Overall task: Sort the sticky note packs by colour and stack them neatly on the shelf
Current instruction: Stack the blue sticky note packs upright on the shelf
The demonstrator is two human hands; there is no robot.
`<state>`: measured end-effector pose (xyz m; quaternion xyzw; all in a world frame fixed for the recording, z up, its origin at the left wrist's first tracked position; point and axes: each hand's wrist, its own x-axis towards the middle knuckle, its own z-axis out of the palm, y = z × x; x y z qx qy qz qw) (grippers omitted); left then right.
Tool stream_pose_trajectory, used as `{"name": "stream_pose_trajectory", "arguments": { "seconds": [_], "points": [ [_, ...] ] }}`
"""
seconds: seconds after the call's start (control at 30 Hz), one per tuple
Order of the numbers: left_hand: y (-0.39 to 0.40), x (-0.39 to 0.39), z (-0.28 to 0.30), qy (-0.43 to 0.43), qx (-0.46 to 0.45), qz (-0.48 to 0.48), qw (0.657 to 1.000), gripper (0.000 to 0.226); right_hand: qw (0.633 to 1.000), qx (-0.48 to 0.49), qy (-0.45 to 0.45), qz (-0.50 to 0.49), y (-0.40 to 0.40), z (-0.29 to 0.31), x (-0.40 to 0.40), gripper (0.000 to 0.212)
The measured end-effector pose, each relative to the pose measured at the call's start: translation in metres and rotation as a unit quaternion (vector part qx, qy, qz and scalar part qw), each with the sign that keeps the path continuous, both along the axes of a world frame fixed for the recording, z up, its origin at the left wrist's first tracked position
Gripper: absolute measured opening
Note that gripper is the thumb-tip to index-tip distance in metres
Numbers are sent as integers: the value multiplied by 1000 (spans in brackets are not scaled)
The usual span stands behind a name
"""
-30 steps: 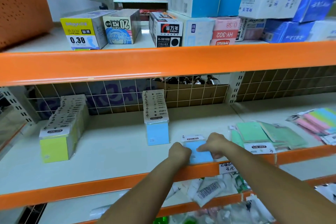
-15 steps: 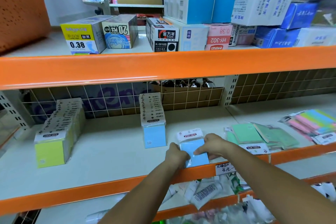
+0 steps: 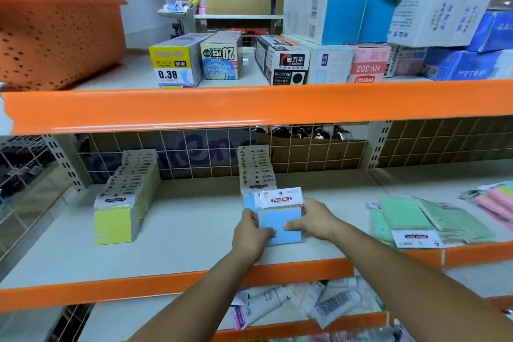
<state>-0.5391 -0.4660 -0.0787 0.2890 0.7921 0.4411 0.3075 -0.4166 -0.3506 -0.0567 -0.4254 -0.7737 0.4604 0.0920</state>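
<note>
Two hands around one blue pack (image 3: 280,226) of sticky notes, upright at the front of the blue row (image 3: 256,172), mid-shelf. Left hand (image 3: 251,236) curled round the pack's left edge, thumb across the lower front. Right hand (image 3: 315,221) gripping the right edge, fingers wrapped behind, thumb on the front face. White header card with red "STICKY NOTE" lettering above the fingers. Bottom edge on or just above the shelf (image 3: 180,244); cannot tell which.

Probably light and fairly stiff as a block, with a slick plastic wrapper and a floppy header card. Best held by the two side edges of the paper block, as now, not by the card, which looks likely to bend.

Further left, well apart, a yellow row (image 3: 125,197) standing in the same fashion. To the right, loose green packs (image 3: 422,219) lying flat and overlapping near the shelf edge, with pink and mixed-colour packs (image 3: 497,200) beyond. Overhead, an upper shelf with pen boxes (image 3: 177,61) and an orange basket (image 3: 55,36).

Compared with half a second ago: pack raised from a tilted position at the orange front lip to upright, and carried back toward the blue row, now touching or just in front of it. Both hands moved with it, away from the lip. Green, yellow and pink packs unchanged.
</note>
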Motion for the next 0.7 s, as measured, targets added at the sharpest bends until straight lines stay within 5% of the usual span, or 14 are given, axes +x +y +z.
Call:
{"name": "stream_pose_trajectory", "arguments": {
  "seconds": [0.7],
  "points": [
    [4, -27, -13, 51, 21, 37, 998, 21, 991, 99, -25, -87, -7, -24, -49, 46]
  ]
}}
